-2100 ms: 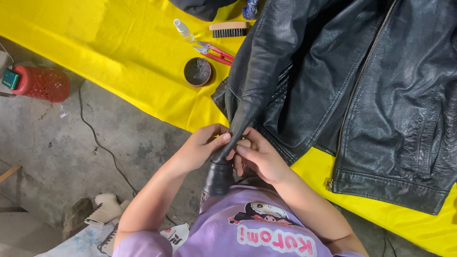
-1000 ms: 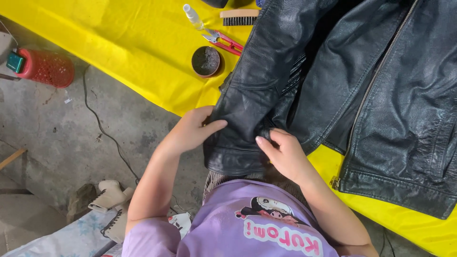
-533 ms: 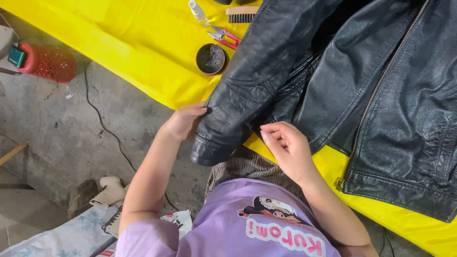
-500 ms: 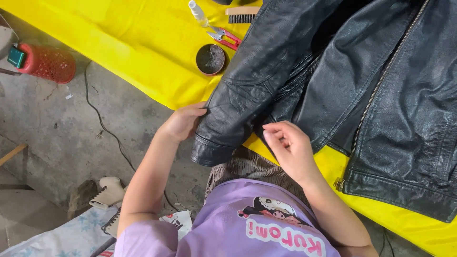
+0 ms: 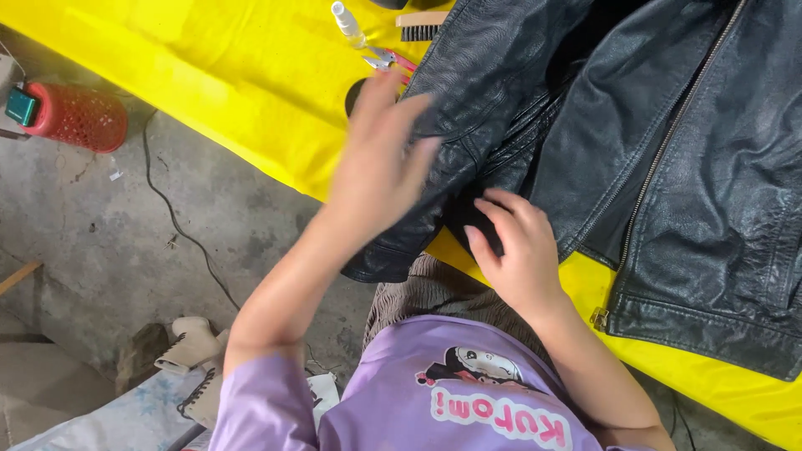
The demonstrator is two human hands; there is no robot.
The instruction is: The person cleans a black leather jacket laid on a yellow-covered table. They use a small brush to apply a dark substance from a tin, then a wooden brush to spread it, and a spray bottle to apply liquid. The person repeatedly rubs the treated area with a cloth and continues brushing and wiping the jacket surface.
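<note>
Item 1: black leather jacket with metal zip (image 5: pixel 668 167), spread open on a yellow plastic sheet (image 5: pixel 209 75); its sleeve (image 5: pixel 451 159) runs down toward me, the cuff hanging over the sheet's near edge.

Item 2: my left hand (image 5: pixel 380 159), blurred, fingers spread wide and flat over the sleeve, holding nothing; I cannot tell if it touches the leather.

Item 3: my right hand (image 5: pixel 518 250), fingers loosely curled, tips resting on the jacket just beside the sleeve, gripping nothing.

Item 4: behind my left hand, a small clear spray bottle (image 5: pixel 347 21), a wooden brush (image 5: pixel 418 25), red-handled pliers (image 5: pixel 388 60).

Item 5: red mesh basket (image 5: pixel 75 117) on the concrete floor (image 5: pixel 125 225).
</note>
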